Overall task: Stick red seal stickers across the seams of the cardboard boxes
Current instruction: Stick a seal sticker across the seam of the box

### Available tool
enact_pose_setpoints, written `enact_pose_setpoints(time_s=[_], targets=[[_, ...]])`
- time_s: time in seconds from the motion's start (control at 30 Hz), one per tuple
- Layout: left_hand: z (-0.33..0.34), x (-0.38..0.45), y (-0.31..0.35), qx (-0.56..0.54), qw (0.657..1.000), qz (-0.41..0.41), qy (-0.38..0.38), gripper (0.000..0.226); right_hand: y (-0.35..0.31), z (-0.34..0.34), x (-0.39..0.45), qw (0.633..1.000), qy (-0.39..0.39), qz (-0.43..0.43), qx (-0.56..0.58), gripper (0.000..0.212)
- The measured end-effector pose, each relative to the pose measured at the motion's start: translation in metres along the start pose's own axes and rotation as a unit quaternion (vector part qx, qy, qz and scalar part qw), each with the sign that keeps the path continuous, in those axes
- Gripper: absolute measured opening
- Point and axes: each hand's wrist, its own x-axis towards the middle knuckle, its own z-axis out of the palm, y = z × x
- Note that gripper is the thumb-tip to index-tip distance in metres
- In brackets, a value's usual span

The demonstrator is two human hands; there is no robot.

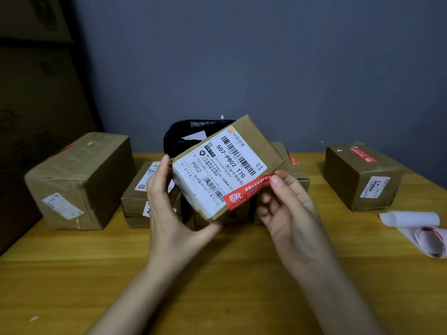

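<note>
Red seal sticker (246, 191) half laid along the near edge of the box (225, 165), held tilted above the table's (217, 274) middle. Our left hand (169, 209) grips the box; right hand (287, 209) pinches the sticker's free end. We should pull it taut, wrap across the seam, then press flat.

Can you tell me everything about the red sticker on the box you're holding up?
The red sticker is a long shiny strip with white writing and a white logo at its lower end. It lies slanted along the lower edge of the held box, beside the white shipping label. Its lower end wraps over the box's corner. The right hand pinches its upper end, which looks not yet pressed flat. The left hand holds the box.
</note>
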Motion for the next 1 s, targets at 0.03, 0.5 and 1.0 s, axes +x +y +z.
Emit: enact_pose_setpoints(time_s=[0.03,0.5,1.0], targets=[[0.001,0.0,-0.001,-0.002,1.0,-0.004,-0.001,0.106,0.0,-0.001,0.0,1.0,0.007,-0.002,-0.012,0.021],[0.002,-0.002,0.003,-0.017,1.0,0.002,-0.002,0.103,-0.001,-0.005,0.001,0.998,0.002,-0.003,-0.06,0.007],[-0.001,0.0,0.0,0.007,0.999,0.031,0.003,0.101,-0.003,0.002,-0.012,0.953,0.058,-0.236,-0.183,0.007]])
